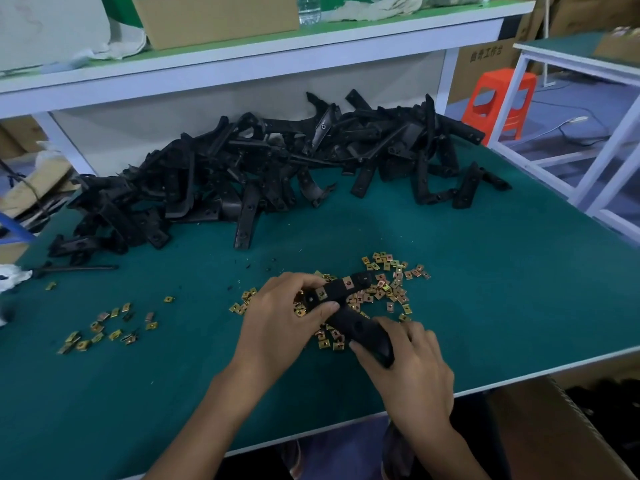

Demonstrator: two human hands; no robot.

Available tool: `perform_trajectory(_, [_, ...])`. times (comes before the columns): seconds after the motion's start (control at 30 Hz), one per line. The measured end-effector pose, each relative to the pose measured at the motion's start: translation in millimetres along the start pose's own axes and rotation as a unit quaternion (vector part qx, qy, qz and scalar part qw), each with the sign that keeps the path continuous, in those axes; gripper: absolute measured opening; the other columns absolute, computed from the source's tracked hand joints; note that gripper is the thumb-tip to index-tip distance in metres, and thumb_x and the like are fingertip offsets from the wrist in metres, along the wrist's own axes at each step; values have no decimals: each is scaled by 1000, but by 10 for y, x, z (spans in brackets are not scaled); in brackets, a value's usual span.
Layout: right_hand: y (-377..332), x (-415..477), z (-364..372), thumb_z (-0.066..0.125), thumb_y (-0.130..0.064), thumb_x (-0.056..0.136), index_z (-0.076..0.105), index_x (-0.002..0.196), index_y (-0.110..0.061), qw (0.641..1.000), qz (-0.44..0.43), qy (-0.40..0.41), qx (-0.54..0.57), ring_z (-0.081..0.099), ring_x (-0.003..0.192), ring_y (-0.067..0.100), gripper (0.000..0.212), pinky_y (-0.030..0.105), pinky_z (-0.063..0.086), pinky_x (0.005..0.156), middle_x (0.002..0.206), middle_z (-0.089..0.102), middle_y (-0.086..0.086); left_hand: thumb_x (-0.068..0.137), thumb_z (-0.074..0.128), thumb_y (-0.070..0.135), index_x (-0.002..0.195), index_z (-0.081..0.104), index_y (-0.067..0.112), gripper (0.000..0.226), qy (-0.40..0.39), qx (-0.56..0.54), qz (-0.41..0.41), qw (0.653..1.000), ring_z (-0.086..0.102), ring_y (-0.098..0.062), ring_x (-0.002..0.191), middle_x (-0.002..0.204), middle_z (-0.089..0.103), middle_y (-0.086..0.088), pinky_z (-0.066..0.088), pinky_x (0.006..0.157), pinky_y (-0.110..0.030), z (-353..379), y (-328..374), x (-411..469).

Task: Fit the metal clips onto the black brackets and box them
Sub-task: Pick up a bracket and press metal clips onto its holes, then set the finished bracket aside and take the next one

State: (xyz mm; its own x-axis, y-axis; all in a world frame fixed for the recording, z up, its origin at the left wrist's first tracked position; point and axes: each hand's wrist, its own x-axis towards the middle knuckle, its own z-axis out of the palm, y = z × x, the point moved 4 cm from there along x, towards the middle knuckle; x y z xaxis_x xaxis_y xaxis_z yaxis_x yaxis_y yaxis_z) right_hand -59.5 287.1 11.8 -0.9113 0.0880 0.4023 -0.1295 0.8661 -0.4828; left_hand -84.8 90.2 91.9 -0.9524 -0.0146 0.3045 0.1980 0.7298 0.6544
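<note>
Both hands on one long black plastic bracket (346,315) above the scattered brass-coloured metal clips (388,289) on the green table mat (485,271): left hand (280,320) pinches its far end, right hand (405,362) grips the near end

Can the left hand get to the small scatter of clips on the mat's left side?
Probably yes: only bare green mat lies between the left hand and that scatter of clips. It grips the black bracket though, so it must let go first; the right hand holds it too.
</note>
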Motion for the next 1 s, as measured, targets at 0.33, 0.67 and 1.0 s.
perform_trajectory(0.33, [165,-162,-181,62,-63,85,64,123,-31,994,45,46,89,50,97,12,49,27,47,75,103,56,-12,79,76,52,114,62,51,37,-30,-40,33,998,57,7,110,112,63,29,44,92,-20,87,238,-25])
perform_trajectory(0.67, [1356,-1254,-1166,61,-63,91,58,132,-33,943,272,158,103,51,112,6,51,29,44,98,118,51,-23,72,75,35,94,64,56,32,-200,-21,98,975,59,18,91,100,68,30,37,81,3,671,460,-245])
perform_trajectory(1.0, [2154,-1071,-1696,76,-39,88,36,154,-14,892,433,81,-103,31,142,47,81,64,29,114,155,37,23,90,66,44,98,67,53,12,-152,-47,8,987,59,17,95,102,62,43,45,70,-8,560,81,-42])
